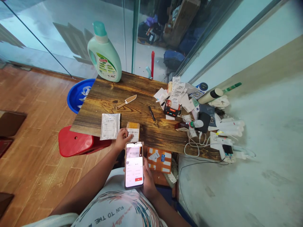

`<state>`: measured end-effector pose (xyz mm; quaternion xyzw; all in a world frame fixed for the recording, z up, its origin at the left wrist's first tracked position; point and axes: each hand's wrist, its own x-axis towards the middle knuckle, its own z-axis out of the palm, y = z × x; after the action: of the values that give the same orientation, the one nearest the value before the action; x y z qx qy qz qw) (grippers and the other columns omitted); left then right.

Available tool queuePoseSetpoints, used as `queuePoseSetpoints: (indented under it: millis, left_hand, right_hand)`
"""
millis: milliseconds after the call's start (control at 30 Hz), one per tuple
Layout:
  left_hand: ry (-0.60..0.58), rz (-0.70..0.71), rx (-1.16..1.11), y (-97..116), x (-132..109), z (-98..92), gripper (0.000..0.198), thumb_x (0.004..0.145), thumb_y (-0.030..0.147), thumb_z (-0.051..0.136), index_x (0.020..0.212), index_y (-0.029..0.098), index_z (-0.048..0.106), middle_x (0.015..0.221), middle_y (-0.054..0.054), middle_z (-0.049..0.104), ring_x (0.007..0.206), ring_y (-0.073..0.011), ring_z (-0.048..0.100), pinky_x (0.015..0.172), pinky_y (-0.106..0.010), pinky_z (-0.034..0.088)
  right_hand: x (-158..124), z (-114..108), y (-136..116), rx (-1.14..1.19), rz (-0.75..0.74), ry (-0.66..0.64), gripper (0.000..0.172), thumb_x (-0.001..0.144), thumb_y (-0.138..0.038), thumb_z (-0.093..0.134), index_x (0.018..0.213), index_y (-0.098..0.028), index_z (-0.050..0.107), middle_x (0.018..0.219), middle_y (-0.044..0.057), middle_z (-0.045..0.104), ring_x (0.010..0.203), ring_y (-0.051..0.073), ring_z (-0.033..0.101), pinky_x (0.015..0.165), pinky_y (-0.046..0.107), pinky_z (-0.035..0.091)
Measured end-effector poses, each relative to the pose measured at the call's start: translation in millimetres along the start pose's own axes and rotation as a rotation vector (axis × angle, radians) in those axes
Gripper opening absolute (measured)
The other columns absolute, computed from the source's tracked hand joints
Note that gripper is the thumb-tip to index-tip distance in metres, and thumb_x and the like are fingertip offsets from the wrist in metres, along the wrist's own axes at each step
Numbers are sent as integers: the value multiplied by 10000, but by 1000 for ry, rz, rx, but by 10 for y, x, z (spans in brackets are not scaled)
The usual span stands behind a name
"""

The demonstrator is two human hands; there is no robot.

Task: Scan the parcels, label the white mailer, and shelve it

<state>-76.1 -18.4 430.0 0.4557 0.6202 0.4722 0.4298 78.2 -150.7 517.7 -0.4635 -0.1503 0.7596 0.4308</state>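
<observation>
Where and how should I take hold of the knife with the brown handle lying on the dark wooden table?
Probably best by the brown handle, coming in from the near left. The slim knife lies flat on the wooden table, handle toward you and leftward, blade pointing away to the right, so that approach should keep you clear of the blade.

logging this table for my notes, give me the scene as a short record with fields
left hand: touching the box
right hand: holding the phone, lit
left of box: white packet
table: knife, pen, printer
far edge: bottle, upright
table's left end: red stool, blue basin, both partly hidden
</observation>
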Motion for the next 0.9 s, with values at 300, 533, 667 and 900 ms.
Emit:
queuePoseSetpoints:
  millis: [300,533,667,900]
  left_hand:
    - [67,-35,-121,-16,-167,155,316,740,370,601,730,235,315,932,-39,535,950,-183,540,805,-313,453]
    - [84,-63,-190,-8,-192,201,346,717,365,623,808,241,313,1122,-80,526,1028,-190,565,829,-330,481]
    - [53,-93,-198,-48,-194,161,373,692,350,645,879,242,341,1110,-71,531,956,-181,592,790,-322,501]
    - [4,-106,-197,-34,-253,169,387,704,332,634,996,236,399,1070,-61,556,986,-198,588,843,-336,489]
  right_hand:
    - [96,44,-274,93,-52,-11,752,659,-285,731,1327,-251,386,1198,84,652,1084,267,623,913,421,494]
    - [287,-265,-341,49,-89,77,710,722,-320,683,1350,-275,354,1134,61,684,1015,253,658,855,424,519]
    - [423,-289,-351,46,-98,74,664,756,-328,637,1358,-279,361,1107,58,695,955,259,676,801,435,533]
    - [516,-76,-438,68,-111,79,648,685,-236,626,1305,-262,441,1095,31,698,958,232,669,838,370,514]
